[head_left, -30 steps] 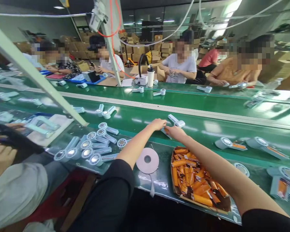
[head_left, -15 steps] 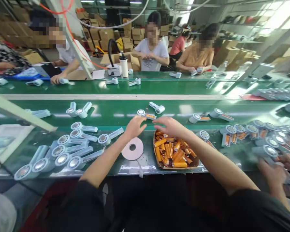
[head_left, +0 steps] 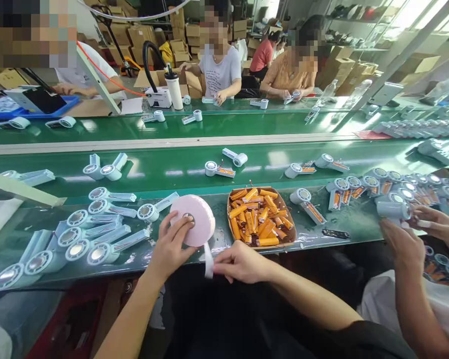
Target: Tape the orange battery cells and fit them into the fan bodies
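closest in, a worker's right hand (head_left: 239,263) pinches the loose end (head_left: 208,263) of a pale pink tape roll (head_left: 199,214), thumb and fingers narrowed on the strip at the near edge of the desk (head_left: 303,232); the forearm slants in from the lower right, out of a dark sleeve (head_left: 361,339). beside it, the left hand (head_left: 174,244) grasps the roll itself, fingers laid across its face to the core, seemingly to keep it from turning freely, forearm rising from below. whether the roll bears on the desk cannot be told. just beyond, a cardboard box (head_left: 291,236) corrals orange cylinders (head_left: 260,219), presumably to keep loose pieces together and within reach. at left, pale blue casings (head_left: 78,249) lie side by side, round ends leftward, perhaps to save room; at right, a co-worker's hands (head_left: 406,244) hold another. farther off, two casings (head_left: 222,172) rest close together on the green belt (head_left: 164,154). across the line sits a person in a white shirt (head_left: 224,70).
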